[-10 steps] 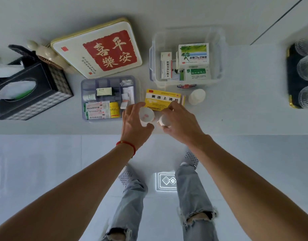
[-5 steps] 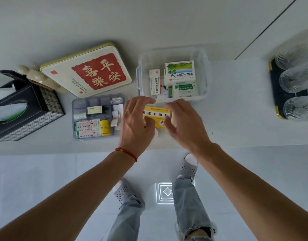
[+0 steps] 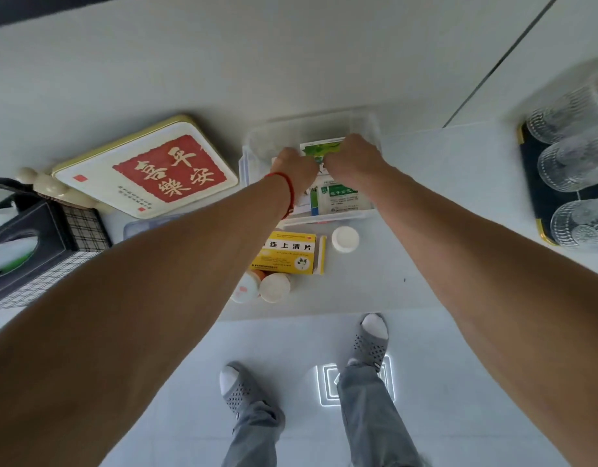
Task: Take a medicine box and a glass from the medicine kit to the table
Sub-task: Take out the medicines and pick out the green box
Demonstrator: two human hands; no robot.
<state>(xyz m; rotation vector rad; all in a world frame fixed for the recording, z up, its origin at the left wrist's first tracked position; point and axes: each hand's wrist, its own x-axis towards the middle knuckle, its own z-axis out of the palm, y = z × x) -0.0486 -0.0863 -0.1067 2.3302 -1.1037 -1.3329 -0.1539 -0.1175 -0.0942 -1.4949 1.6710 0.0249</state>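
Note:
The clear plastic medicine kit (image 3: pixel 371 129) stands at the middle back of the white table. Both my hands reach into it. My left hand (image 3: pixel 296 168) and my right hand (image 3: pixel 353 160) close from either side on a green-and-white medicine box (image 3: pixel 321 149) lying on top in the kit. A second green-and-white box (image 3: pixel 341 197) lies nearer in the kit. A yellow medicine box (image 3: pixel 291 252) lies on the table in front of the kit. Ribbed glasses (image 3: pixel 574 163) stand upside down on a black tray (image 3: pixel 540 203) at the far right.
Two white bottles (image 3: pixel 274 287) stand near the table's front edge, and a third white bottle (image 3: pixel 345 239) is beside the yellow box. A red-and-cream tin lid (image 3: pixel 149 170) and a checked tissue box (image 3: pixel 38 251) sit left. A compartment tray (image 3: pixel 139 225) is mostly hidden under my left arm.
Both hands let go of the white bottles near the front edge, passed over the yellow box and reached forward into the kit, closing on the green-and-white box.

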